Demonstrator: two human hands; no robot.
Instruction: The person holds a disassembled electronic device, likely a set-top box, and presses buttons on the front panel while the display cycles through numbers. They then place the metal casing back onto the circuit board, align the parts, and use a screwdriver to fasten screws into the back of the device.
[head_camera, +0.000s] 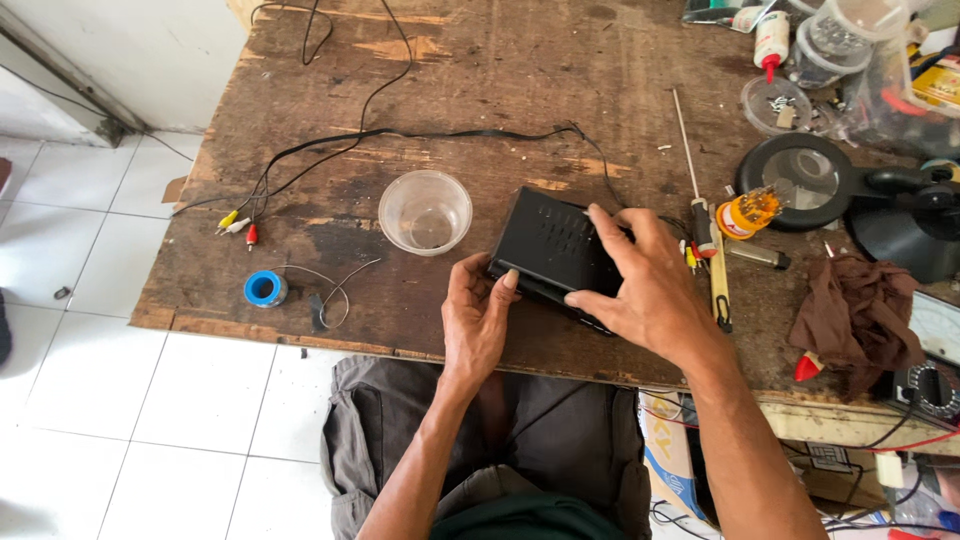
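Note:
A small black box with vent slots (548, 243) lies on the worn wooden table (480, 90), tilted up at its near edge. My left hand (477, 315) grips the box's near left corner, thumb against its side. My right hand (640, 280) lies over the box's right half, fingers spread across the top and thumb under the near edge. A black cable runs from behind the box to the left.
A clear plastic cup (425, 211) stands left of the box. Red, white and yellow plugs (238, 226) and a blue tape roll (264, 289) lie further left. Screwdrivers (704, 225), a round magnifier (797, 178), a brown rag (856, 318) and a meter (930, 385) crowd the right side.

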